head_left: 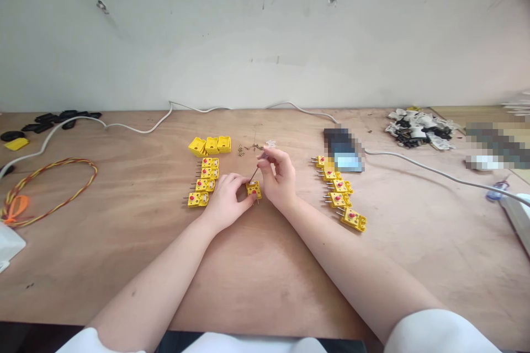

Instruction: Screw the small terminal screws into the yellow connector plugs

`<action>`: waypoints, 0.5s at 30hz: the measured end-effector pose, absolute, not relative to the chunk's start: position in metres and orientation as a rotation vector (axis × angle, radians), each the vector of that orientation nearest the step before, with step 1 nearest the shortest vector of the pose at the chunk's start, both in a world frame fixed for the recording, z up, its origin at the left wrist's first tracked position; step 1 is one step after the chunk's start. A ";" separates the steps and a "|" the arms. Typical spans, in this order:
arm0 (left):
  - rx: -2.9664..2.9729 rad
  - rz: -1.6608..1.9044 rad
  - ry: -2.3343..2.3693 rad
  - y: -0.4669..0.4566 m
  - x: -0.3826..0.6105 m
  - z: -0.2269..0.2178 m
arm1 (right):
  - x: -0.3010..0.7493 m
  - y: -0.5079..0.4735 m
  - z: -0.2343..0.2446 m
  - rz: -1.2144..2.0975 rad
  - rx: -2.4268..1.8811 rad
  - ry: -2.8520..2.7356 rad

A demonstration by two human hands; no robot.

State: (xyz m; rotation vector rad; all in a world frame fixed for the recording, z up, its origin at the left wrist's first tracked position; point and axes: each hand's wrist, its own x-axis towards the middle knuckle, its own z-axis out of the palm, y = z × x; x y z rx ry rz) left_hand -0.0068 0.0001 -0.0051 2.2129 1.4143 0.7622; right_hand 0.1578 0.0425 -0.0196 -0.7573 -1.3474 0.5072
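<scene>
Left of the left grip [227, 198] lie four yellow two-pin connectors [204, 185]. That grip pinches the worked connector [254, 190] against the counter [244, 276]. The right grip [280, 179] grasps a slim screwdriver [255, 174], tip at the connector; apparently screw-turning is in hand, calling next for steady, aligned twisting. Rightward sit five similar connectors [341, 186].

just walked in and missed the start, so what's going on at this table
A person's left hand steadies a yellow plug on the table while the right hand holds what looks like a thin screwdriver to it. Four similar plugs lie to the left and five more plugs to the right. Some yellow covers and small screws lie farther back.
</scene>
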 end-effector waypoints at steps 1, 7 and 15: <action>2.213 0.766 1.414 0.000 -0.007 -0.005 | 0.157 0.042 -0.019 0.536 -0.737 -1.336; 2.208 0.756 1.412 -0.001 -0.007 -0.006 | 0.157 0.041 -0.017 0.495 -0.807 -1.298; 2.215 0.743 1.401 0.001 -0.008 -0.007 | 0.154 0.038 -0.016 0.543 -0.672 -1.337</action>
